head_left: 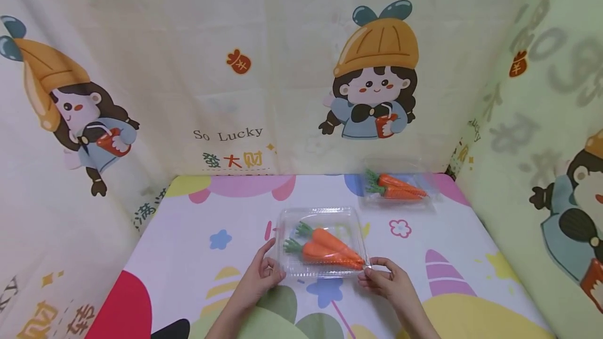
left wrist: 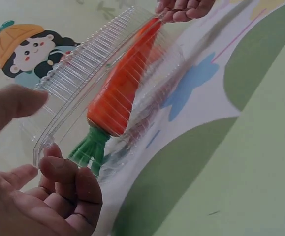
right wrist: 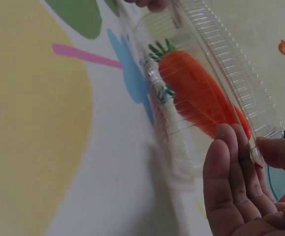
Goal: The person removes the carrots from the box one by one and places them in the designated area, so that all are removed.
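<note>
A clear plastic clamshell box (head_left: 325, 214) with its lid down is at the front middle of the table. Inside lie two orange carrots (head_left: 325, 250) with green tops, the tops toward the left. My left hand (head_left: 258, 276) is at the box's front left corner; in the left wrist view its thumb (left wrist: 21, 102) overlaps the lid side while the other fingers curl by the rim. At the front right corner my right hand (head_left: 388, 281) pinches the rim, thumb (right wrist: 277, 151) on one side and fingers (right wrist: 236, 172) on the other.
Behind and to the right, near the table's back edge, stands a second clear box (head_left: 431, 200) with orange carrots (head_left: 400, 192) in it. A printed cloth (head_left: 183, 224) covers the table. Patterned curtains (head_left: 292, 93) enclose the back and both sides.
</note>
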A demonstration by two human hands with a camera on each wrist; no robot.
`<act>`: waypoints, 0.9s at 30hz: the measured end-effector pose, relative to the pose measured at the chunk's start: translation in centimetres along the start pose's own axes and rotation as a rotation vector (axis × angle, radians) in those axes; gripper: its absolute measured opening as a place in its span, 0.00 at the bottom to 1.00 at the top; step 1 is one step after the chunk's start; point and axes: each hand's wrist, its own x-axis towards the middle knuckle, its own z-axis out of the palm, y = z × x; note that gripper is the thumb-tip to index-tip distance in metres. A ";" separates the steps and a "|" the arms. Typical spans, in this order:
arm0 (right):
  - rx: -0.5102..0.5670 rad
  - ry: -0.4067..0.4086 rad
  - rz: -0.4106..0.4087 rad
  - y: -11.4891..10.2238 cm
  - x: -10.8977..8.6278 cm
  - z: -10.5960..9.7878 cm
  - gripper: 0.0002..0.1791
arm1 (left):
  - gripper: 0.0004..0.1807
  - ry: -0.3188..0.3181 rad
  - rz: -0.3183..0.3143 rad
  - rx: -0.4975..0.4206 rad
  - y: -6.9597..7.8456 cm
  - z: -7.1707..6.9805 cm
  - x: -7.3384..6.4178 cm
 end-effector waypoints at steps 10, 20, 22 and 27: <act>0.039 0.050 0.002 1.5 -1.5 0.4 0.21 | 0.58 -0.002 -0.035 -0.020 -0.6 0.2 -2.0; 0.039 0.144 -0.066 2.1 -1.9 1.8 0.16 | 0.47 -0.159 0.010 -0.051 -1.0 -0.9 -2.8; 0.043 0.153 -0.079 2.1 -2.0 1.9 0.16 | 0.43 -0.175 0.024 -0.055 -1.1 -1.1 -2.9; 0.049 0.162 -0.088 2.3 -2.0 1.9 0.15 | 0.37 -0.200 0.046 -0.088 -1.4 -1.4 -2.8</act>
